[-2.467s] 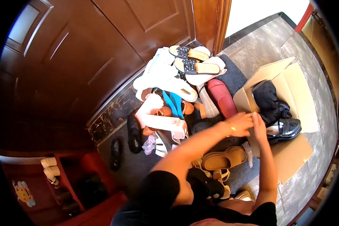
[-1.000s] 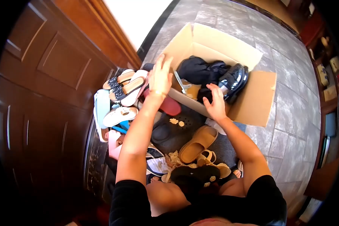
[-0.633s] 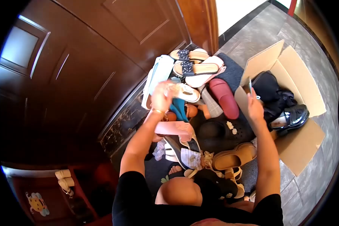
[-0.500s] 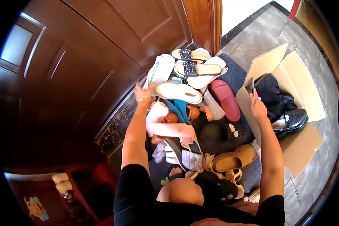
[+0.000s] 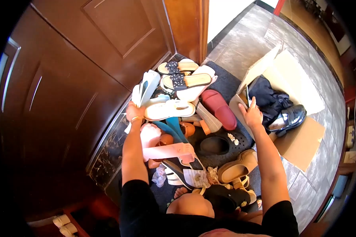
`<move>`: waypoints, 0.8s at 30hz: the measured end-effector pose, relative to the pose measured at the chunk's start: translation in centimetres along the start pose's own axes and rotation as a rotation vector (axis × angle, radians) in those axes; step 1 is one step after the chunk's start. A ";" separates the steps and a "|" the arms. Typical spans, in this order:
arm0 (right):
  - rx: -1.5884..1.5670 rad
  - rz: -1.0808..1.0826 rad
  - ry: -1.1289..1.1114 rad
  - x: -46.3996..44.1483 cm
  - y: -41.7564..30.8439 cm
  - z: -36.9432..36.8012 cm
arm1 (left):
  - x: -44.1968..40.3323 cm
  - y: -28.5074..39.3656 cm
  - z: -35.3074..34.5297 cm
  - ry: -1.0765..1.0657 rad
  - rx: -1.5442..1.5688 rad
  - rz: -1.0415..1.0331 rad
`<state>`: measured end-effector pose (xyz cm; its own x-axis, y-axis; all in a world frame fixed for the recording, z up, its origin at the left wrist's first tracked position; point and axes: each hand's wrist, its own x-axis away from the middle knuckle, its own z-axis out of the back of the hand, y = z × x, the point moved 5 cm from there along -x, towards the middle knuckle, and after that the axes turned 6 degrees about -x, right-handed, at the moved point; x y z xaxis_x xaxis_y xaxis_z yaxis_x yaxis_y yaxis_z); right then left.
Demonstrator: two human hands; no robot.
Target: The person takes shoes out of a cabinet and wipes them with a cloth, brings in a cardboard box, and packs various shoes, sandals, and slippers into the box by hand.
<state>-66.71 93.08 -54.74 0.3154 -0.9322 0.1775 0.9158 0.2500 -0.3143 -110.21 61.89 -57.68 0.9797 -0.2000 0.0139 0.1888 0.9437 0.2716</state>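
Note:
My left hand (image 5: pixel 134 111) grips the lower end of a pale blue-white shoe (image 5: pixel 149 87), which is tilted up beside the door. A white shoe (image 5: pixel 169 110) lies just right of this hand. My right hand (image 5: pixel 252 114) rests at the near edge of the cardboard box (image 5: pixel 294 79), thumb and index finger apart. Just beyond its fingertips stands a thin, flat item (image 5: pixel 247 95) inside the box wall. Black cloth (image 5: pixel 265 96) and glossy black shoes (image 5: pixel 290 118) are in the box.
Between my arms lie a red slipper (image 5: pixel 219 109), a black clog (image 5: pixel 214 145), a tan clog (image 5: pixel 237 168), a pink sandal (image 5: pixel 168 152) and black-strapped sandals (image 5: pixel 188 81). The brown door (image 5: pixel 83 71) is at the left; a shoe shelf (image 5: pixel 73 221) stands lower left.
My left hand has moved from above the pile to the pale shoe and taken hold of it; the shoe has shifted left and tilted up. My right hand stays by the box edge. The view has shifted.

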 end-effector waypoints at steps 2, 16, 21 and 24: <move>-0.016 0.057 0.097 0.4 0.0 -0.1 | 1.6 -1.2 2.1 0.158 0.014 -0.133; -0.467 1.326 0.005 17.7 3.8 4.2 | 28.4 21.2 23.6 0.071 0.073 -1.326; -0.600 1.174 -0.151 21.1 6.3 7.9 | 40.3 36.0 19.2 0.169 0.024 -1.832; -0.614 1.057 -0.171 20.9 8.2 9.6 | 45.5 42.4 10.7 0.327 -0.041 -1.993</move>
<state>-50.22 78.16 -44.62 0.9006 -0.2889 -0.3247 -0.0631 0.6523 -0.7553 -58.37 89.99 -35.24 -0.5857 -0.7254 -0.3616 0.8078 -0.4861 -0.3333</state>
